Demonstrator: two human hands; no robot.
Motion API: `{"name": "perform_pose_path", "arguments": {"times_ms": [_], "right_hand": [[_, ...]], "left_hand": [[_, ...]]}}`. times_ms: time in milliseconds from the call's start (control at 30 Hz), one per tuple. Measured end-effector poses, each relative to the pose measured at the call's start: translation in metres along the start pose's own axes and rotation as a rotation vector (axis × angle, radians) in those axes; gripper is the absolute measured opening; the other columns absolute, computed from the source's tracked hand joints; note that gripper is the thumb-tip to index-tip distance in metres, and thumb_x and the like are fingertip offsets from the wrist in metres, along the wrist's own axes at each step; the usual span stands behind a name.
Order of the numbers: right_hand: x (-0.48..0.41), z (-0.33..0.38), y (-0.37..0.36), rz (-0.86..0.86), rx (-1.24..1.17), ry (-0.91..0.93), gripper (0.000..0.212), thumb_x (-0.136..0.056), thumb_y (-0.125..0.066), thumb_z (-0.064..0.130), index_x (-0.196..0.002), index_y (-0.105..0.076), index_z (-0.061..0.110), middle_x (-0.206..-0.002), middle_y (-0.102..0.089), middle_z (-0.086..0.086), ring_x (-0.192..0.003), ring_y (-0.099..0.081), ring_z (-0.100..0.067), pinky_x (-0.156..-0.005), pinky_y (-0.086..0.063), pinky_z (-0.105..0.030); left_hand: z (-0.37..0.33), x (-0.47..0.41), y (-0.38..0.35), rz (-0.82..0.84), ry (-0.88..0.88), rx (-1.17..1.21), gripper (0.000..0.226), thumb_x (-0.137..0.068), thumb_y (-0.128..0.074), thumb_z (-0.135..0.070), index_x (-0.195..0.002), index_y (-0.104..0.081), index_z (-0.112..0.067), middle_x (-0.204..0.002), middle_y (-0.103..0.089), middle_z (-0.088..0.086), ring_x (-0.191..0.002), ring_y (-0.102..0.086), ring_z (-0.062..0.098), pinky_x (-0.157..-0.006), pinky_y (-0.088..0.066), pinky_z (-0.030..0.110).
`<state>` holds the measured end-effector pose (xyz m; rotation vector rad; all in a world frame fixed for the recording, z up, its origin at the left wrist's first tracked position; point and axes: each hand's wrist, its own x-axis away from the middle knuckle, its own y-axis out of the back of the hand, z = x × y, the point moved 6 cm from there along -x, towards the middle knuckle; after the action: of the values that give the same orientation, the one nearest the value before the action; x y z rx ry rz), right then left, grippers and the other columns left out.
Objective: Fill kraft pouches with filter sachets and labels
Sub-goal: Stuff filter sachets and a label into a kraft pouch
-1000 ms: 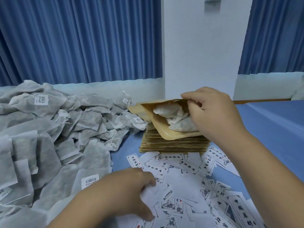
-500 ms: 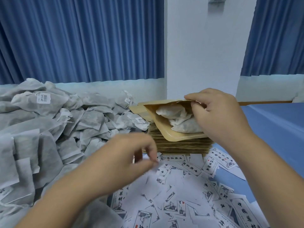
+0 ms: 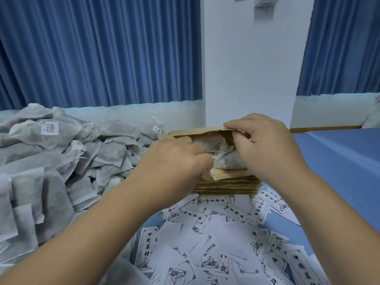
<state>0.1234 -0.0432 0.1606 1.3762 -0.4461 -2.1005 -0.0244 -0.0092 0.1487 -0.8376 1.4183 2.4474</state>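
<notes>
Backdrop I can log: curtains, pillar, table cover.
Blue pleated curtains (image 3: 98, 52) hang far left and far right of a white pillar (image 3: 246, 68); blue tablecloth (image 3: 339, 161) at right.

Soft, cool, even light fills the room from a source out of view, leaving a bluish cast and only faint shadows. The white plaster pillar (image 3: 246, 68) is brightest, yet shows no glare. Motion blur smears the left hand (image 3: 174, 161) and the white printed paper label (image 3: 211, 174) it pinches. The right hand (image 3: 265, 149), pinching the tan kraft paper pouch (image 3: 232, 174), looks sharper. Wide-angle distortion tilts the pleated blue curtains (image 3: 92, 48) and stretches the heaped grey mesh filter sachets (image 3: 30, 192), soft at the edge.
</notes>
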Motion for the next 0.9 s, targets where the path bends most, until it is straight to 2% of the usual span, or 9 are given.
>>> {"name": "perform_pose_path", "arguments": {"times_ms": [133, 233, 333, 433, 533, 633, 733, 833, 900], "right_hand": [[0.0, 0.001, 0.0, -0.002, -0.004, 0.009, 0.031, -0.086, -0.05, 0.017, -0.104, -0.07, 0.032, -0.101, -0.065, 0.005, -0.098, -0.058, -0.022, -0.082, -0.049, -0.042], [-0.001, 0.0, 0.001, -0.013, -0.019, 0.008, 0.031, -0.085, -0.05, 0.017, -0.104, -0.071, 0.032, -0.1, -0.065, 0.006, -0.098, -0.058, -0.022, -0.082, -0.049, -0.042], [0.0, 0.001, 0.001, -0.019, -0.032, 0.018, 0.031, -0.084, -0.05, 0.016, -0.103, -0.071, 0.031, -0.1, -0.066, 0.005, -0.098, -0.059, -0.022, -0.083, -0.049, -0.042], [0.001, 0.003, -0.001, -0.019, -0.042, 0.041, 0.03, -0.084, -0.051, 0.015, -0.101, -0.071, 0.03, -0.098, -0.065, 0.004, -0.097, -0.059, -0.023, -0.082, -0.049, -0.042], [0.002, 0.005, -0.004, -0.008, -0.045, 0.059, 0.03, -0.085, -0.052, 0.016, -0.102, -0.071, 0.031, -0.099, -0.065, 0.004, -0.097, -0.059, -0.023, -0.082, -0.049, -0.042], [0.001, 0.004, -0.003, -0.01, -0.036, 0.062, 0.03, -0.086, -0.051, 0.016, -0.102, -0.071, 0.032, -0.099, -0.064, 0.005, -0.097, -0.059, -0.022, -0.082, -0.049, -0.042], [0.0, 0.003, 0.001, -0.025, -0.026, 0.07, 0.03, -0.087, -0.05, 0.016, -0.104, -0.07, 0.032, -0.1, -0.064, 0.007, -0.097, -0.059, -0.021, -0.082, -0.049, -0.041], [0.003, 0.007, 0.002, -0.029, -0.009, 0.108, 0.03, -0.089, -0.05, 0.016, -0.105, -0.07, 0.033, -0.099, -0.064, 0.008, -0.093, -0.06, -0.02, -0.078, -0.05, -0.04], [0.005, 0.011, 0.003, -0.044, 0.008, 0.141, 0.03, -0.089, -0.051, 0.016, -0.105, -0.069, 0.032, -0.098, -0.063, 0.009, -0.09, -0.06, -0.019, -0.074, -0.05, -0.04]], "left_hand": [[-0.001, -0.013, -0.015, 0.172, 0.092, -0.184, 0.006, -0.085, -0.061, -0.025, -0.085, -0.066, -0.027, -0.078, -0.062, -0.008, -0.067, -0.055, 0.018, -0.047, -0.026, 0.024], [-0.004, -0.023, -0.025, 0.269, 0.173, -0.253, 0.014, -0.091, -0.053, -0.03, -0.077, -0.054, -0.026, -0.07, -0.049, -0.005, -0.052, -0.04, 0.018, -0.045, -0.019, 0.023], [-0.009, -0.027, -0.029, 0.358, 0.218, -0.258, 0.012, -0.09, -0.052, -0.025, -0.083, -0.059, -0.031, -0.062, -0.032, -0.004, -0.046, -0.026, 0.014, -0.044, -0.017, 0.023], [-0.008, -0.03, -0.034, 0.48, 0.278, -0.244, 0.011, -0.088, -0.051, -0.023, -0.085, -0.058, -0.031, -0.063, -0.032, -0.004, -0.048, -0.026, 0.013, -0.045, -0.019, 0.022], [-0.007, -0.031, -0.038, 0.561, 0.308, -0.205, 0.021, -0.091, -0.047, -0.026, -0.101, -0.064, -0.031, -0.066, -0.033, -0.004, -0.051, -0.027, 0.013, -0.046, -0.021, 0.024], [-0.006, -0.03, -0.035, 0.506, 0.305, -0.159, 0.023, -0.094, -0.041, -0.031, -0.102, -0.063, -0.027, -0.077, -0.041, -0.002, -0.054, -0.03, 0.013, -0.047, -0.023, 0.025], [-0.003, -0.025, -0.023, 0.383, 0.277, -0.132, 0.021, -0.093, -0.037, -0.031, -0.093, -0.057, -0.026, -0.083, -0.051, -0.002, -0.065, -0.049, 0.02, -0.052, -0.033, 0.027], [-0.001, -0.021, 0.007, 0.029, 0.246, -0.008, 0.019, -0.088, -0.04, -0.029, -0.089, -0.059, -0.027, -0.082, -0.06, -0.004, -0.074, -0.061, 0.023, -0.056, -0.045, 0.031], [0.013, -0.013, 0.026, -0.215, 0.338, 0.118, 0.023, -0.088, -0.047, -0.033, -0.098, -0.066, -0.027, -0.089, -0.061, -0.003, -0.08, -0.061, 0.024, -0.06, -0.05, 0.036]]}}
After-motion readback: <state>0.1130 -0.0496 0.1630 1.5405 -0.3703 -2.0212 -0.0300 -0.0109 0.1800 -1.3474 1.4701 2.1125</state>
